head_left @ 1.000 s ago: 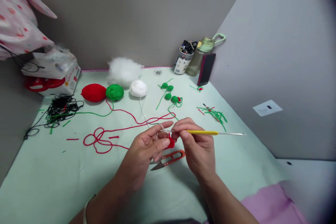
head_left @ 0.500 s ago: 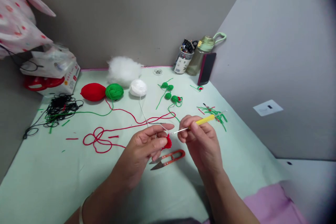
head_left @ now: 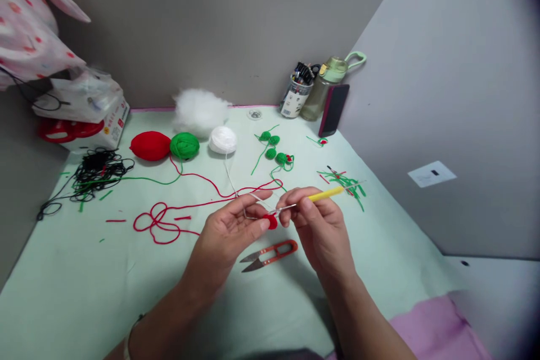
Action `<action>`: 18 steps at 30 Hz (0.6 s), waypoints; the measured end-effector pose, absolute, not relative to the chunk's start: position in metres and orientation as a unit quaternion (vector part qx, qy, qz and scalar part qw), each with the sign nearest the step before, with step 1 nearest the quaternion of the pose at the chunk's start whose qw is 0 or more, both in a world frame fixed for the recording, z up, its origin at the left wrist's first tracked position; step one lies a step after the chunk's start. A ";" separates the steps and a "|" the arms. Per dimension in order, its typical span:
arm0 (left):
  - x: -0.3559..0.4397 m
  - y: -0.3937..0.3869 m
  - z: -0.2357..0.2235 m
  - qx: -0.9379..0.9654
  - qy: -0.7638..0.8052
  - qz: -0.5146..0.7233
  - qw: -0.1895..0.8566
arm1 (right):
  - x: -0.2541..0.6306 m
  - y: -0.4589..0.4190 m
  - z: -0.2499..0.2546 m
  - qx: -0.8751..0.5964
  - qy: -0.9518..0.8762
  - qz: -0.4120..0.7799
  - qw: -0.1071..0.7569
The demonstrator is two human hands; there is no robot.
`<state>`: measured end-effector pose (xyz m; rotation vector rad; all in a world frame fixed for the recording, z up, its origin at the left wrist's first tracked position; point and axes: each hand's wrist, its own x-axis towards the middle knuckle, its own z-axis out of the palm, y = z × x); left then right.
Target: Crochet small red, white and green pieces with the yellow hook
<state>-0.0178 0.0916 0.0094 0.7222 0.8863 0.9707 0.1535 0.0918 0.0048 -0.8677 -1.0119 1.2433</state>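
My left hand pinches a small red crochet piece between thumb and fingers, with white yarn running over its fingers from the white yarn ball. My right hand grips a yellow-handled crochet hook, its metal tip pointing into the red piece. Red thread snips lie on the mint green tablecloth just below both hands.
A red yarn ball, a green yarn ball and white stuffing sit at the back. Loose red yarn, black cord, green crochet pieces, green scraps, a pen cup, a bottle and a phone lie around.
The crochet hook swung from level to pointing up and right, and its tip went into the red piece. Both hands rose slightly away from the snips.
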 end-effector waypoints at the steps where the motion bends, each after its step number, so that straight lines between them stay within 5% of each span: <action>1: -0.018 0.092 0.010 0.333 0.408 0.440 0.727 | 0.154 0.092 0.005 -0.375 -0.440 0.537 0.614; 18: -0.017 0.092 0.012 0.335 0.419 0.460 0.708 | 0.158 0.079 0.008 -0.392 -0.643 0.316 0.577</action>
